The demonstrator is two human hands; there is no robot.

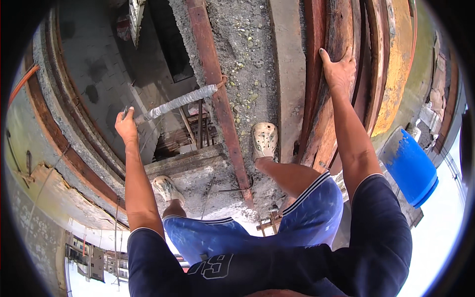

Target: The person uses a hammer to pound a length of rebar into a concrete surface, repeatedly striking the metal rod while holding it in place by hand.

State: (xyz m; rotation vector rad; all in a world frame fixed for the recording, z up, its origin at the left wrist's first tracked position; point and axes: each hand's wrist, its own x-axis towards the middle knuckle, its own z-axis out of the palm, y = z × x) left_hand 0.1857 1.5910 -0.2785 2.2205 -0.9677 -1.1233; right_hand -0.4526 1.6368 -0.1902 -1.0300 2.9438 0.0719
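My left hand [127,127] is closed at the near end of a bar wrapped in pale grey material [182,101], out over an opening. The bar slants up to the right, and its rusty curved end [223,81] meets the edge of a long reddish-brown beam [213,64]. Whether that end hooks round the beam or only lies against it, I cannot tell. On the right, my right hand [340,72] lies with thumb and fingers apart on a rough brown timber [337,32], one of several long planks side by side.
Below the opening a grey floor [94,64] lies deep down. My feet, in pale clogs [265,140], stand on rough concrete ledges. A grey board [289,64] runs beside gravelly concrete [245,54]. At the right are a yellow-stained panel [396,74] and a blue drum [413,171].
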